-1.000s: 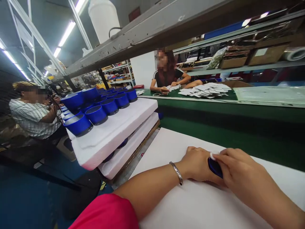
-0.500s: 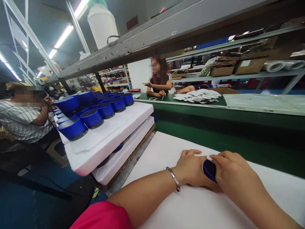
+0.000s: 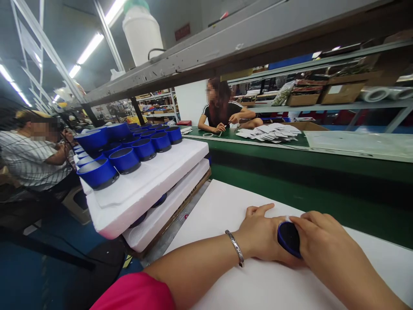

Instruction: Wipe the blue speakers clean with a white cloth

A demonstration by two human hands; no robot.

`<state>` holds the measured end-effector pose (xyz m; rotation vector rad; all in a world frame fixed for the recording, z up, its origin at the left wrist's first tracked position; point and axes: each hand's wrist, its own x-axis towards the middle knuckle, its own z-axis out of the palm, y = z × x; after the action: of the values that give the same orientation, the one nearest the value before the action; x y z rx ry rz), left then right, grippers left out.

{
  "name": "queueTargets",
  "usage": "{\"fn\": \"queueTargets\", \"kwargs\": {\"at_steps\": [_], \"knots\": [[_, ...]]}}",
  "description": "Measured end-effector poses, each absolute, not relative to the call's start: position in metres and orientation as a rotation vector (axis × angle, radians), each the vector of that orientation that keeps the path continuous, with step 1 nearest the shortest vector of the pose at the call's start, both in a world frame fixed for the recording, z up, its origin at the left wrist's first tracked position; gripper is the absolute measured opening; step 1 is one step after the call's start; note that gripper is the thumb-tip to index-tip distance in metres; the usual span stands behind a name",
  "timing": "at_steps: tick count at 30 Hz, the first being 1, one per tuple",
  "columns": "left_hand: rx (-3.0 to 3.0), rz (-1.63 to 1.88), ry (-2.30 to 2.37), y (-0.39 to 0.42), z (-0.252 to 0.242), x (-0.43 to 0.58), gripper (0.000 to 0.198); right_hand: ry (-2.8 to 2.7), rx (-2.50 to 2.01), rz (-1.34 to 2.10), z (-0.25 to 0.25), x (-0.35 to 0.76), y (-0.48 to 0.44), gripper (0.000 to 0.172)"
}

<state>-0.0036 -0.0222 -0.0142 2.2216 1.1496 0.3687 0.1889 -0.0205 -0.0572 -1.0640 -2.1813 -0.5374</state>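
Note:
My left hand (image 3: 260, 234) rests on a white foam sheet (image 3: 245, 284) and cups a small round blue speaker (image 3: 288, 237) from the left. My right hand (image 3: 322, 241) closes over the same speaker from the right, its fingertips on a small white piece at the speaker's top edge. A metal bracelet sits on my left wrist. Most of the speaker is hidden between the two hands.
To the left, stacked white foam trays (image 3: 151, 181) carry several blue speakers (image 3: 125, 159). A green conveyor belt (image 3: 306, 172) runs behind the sheet. Across it a person (image 3: 222, 110) sits beside a pile of white cards (image 3: 267, 131). Another person (image 3: 30, 157) sits at far left. Shelves with boxes stand behind.
The view has shifted slightly. My hands have turned the blue speaker a little, so more of its dark round face shows. The person across the belt has lowered an arm.

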Motion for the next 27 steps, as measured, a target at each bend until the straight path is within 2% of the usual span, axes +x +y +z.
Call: {"fn": "queueTargets", "kwargs": {"at_steps": [3, 6, 10, 19, 23, 27], "knots": [[2.310, 0.238, 1.183, -0.019, -0.015, -0.002, 0.054, -2.201, -0.997, -0.549, -0.055, 0.176, -0.030, 0.031], [2.339, 0.183, 1.203, -0.017, -0.016, -0.002, 0.048, -2.188, -1.023, -0.410, -0.053, 0.169, -0.028, 0.031], [2.260, 0.245, 1.195, -0.018, -0.016, -0.003, 0.046, -2.132, -1.131, -0.321, -0.051, 0.172, -0.021, 0.036], [2.275, 0.246, 1.206, -0.019, -0.012, -0.003, 0.042, -2.153, -1.191, -0.240, -0.054, 0.174, -0.018, 0.032], [2.285, 0.234, 1.203, -0.018, -0.014, -0.003, 0.048, -2.144, -1.164, -0.241, -0.055, 0.175, -0.017, 0.035], [2.307, 0.206, 1.208, -0.018, -0.013, -0.004, 0.040, -2.157, -1.152, -0.232, -0.060, 0.174, -0.016, 0.032]]}}
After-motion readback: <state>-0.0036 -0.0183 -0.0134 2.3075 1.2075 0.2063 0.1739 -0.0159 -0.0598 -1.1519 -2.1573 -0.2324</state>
